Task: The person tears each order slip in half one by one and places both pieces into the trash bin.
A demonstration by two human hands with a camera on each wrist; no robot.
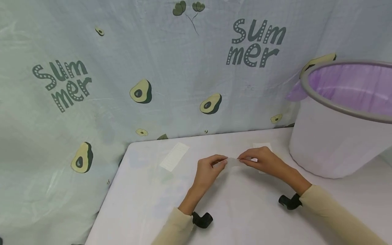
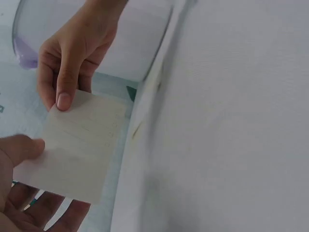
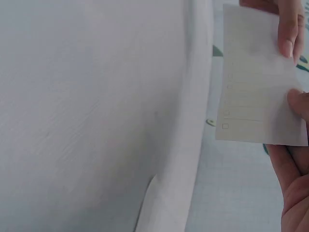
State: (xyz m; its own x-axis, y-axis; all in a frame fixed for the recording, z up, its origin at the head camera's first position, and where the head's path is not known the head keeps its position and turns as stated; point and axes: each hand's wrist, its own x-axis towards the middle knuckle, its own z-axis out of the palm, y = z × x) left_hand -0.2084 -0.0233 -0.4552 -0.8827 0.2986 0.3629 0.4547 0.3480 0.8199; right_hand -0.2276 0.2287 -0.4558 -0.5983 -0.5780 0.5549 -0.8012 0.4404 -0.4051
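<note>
Both hands hold a small checklist sheet (image 1: 232, 162) between them, raised a little above the white table. My left hand (image 1: 207, 173) pinches its left edge between thumb and fingers, and my right hand (image 1: 267, 162) pinches the right edge. The right wrist view shows ruled lines and small checkboxes along one side of the sheet (image 3: 256, 87). In the left wrist view the thumbs lie on the near face of the sheet (image 2: 77, 150). From the head view the sheet is seen nearly edge-on.
A white paper strip (image 1: 174, 156) lies on the table (image 1: 147, 204) to the left. Another white paper (image 1: 262, 145) lies partly hidden behind my right hand. A large white bin (image 1: 327, 143) with a grey rim and purple liner stands at right. A patterned curtain (image 1: 171, 68) hangs behind.
</note>
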